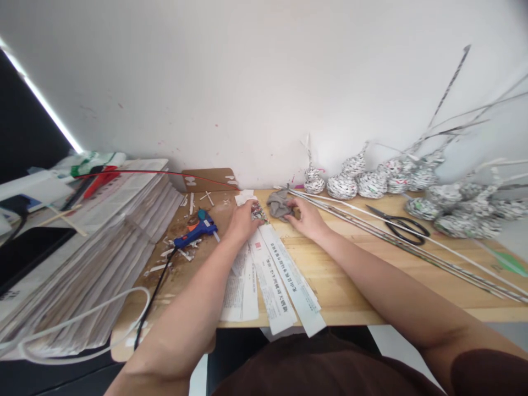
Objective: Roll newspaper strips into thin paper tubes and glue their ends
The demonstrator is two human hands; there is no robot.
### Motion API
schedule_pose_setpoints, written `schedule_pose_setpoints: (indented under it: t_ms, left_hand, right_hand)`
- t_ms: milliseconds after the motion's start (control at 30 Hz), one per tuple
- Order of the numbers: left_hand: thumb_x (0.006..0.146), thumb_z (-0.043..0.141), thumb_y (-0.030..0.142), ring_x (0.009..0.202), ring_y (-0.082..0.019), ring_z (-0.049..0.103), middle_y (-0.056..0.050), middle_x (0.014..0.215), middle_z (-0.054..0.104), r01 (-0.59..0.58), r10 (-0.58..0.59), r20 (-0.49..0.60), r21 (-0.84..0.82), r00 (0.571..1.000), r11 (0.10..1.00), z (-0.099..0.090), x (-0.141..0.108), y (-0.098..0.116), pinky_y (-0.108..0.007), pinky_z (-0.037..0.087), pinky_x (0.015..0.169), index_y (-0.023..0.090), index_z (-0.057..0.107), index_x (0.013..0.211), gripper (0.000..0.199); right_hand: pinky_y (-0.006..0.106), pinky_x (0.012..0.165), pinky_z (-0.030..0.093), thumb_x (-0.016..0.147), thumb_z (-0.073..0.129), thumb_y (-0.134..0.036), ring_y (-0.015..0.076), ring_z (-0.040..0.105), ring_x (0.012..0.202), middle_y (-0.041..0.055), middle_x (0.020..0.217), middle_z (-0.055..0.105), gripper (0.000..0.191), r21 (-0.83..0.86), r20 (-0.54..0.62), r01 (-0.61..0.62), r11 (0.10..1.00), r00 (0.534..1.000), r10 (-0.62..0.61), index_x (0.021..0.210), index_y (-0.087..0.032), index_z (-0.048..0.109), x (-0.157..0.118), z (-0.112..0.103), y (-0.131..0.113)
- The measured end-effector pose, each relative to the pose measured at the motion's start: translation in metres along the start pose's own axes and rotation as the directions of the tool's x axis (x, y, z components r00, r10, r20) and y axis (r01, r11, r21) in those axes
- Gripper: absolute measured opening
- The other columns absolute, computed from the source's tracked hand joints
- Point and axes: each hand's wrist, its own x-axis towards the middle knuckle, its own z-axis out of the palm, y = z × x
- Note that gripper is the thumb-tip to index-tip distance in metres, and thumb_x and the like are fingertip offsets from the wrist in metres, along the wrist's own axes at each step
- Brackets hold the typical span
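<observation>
Several newspaper strips [274, 286] lie fanned out on the table, their near ends sticking out past its front edge. At their far end my left hand [243, 221] has its thumb and fingers curled round the printed paper. Just to the right, a crumpled grey cloth [279, 203] rests on the wood. My right hand [307, 219] has the cloth's right edge between thumb and fingers. A blue glue gun [197, 230] lies on a brown board left of my left hand, amid paper scraps.
A tall stack of folded paper [136, 236] stands at left, a black phone [37, 253] on it. Long thin paper rods [396, 242] stretch rightward beside black-handled scissors [406, 228]. Several woven paper gourds [342, 186] line the white wall. A white cable [86, 302] loops at front left.
</observation>
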Motion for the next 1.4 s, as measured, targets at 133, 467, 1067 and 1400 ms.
schedule_pose_setpoints:
  t_ms: [133,467,1067,1400]
  left_hand:
    - [0.068,0.074,0.021,0.099,-0.024,0.062,-0.01,0.108,0.068,-0.003,0.003,0.008,0.008,1.0,1.0,0.0,0.001,-0.001,-0.035,0.044,0.09,0.019,0.054,0.121,0.056]
    - [0.07,0.073,0.023,0.104,-0.025,0.059,-0.009,0.109,0.068,-0.044,0.044,0.001,0.055,0.999,0.998,0.002,0.002,-0.004,-0.035,0.043,0.091,0.02,0.056,0.12,0.053]
    - [0.071,0.071,0.024,0.103,-0.027,0.059,-0.011,0.11,0.068,-0.085,0.086,-0.015,0.039,0.996,0.996,0.004,0.003,-0.009,-0.036,0.045,0.088,0.02,0.059,0.118,0.049]
    - [0.085,0.048,0.018,0.094,-0.023,0.065,-0.009,0.099,0.072,0.064,-0.059,-0.093,0.051,0.994,0.997,-0.004,0.005,-0.006,-0.032,0.046,0.083,0.022,0.063,0.109,0.029]
  right_hand:
    - [0.038,0.087,0.047,0.079,0.054,-0.012,0.0244,0.063,0.097,0.0098,0.104,0.07,0.028,-0.005,0.067,0.025,1.0,0.997,-0.025,0.104,-0.017,0.067,0.003,0.005,0.008]
    - [0.035,0.079,0.049,0.073,0.044,-0.007,0.0215,0.063,0.083,0.0063,0.091,0.07,0.032,-0.003,-0.006,-0.106,0.994,0.994,0.106,0.094,-0.017,0.066,0.026,0.009,0.012]
    - [0.044,0.087,0.043,0.087,0.045,-0.025,0.0283,0.06,0.102,0.0138,0.107,0.067,0.025,-0.164,-0.077,-0.299,0.94,0.954,0.29,0.104,-0.016,0.06,0.039,0.006,0.006]
    - [0.033,0.056,0.041,0.06,0.073,-0.063,0.0253,0.062,0.067,0.0074,0.072,0.069,0.043,-0.223,0.293,-0.217,0.95,0.915,0.278,0.072,-0.023,0.067,0.005,0.016,-0.062]
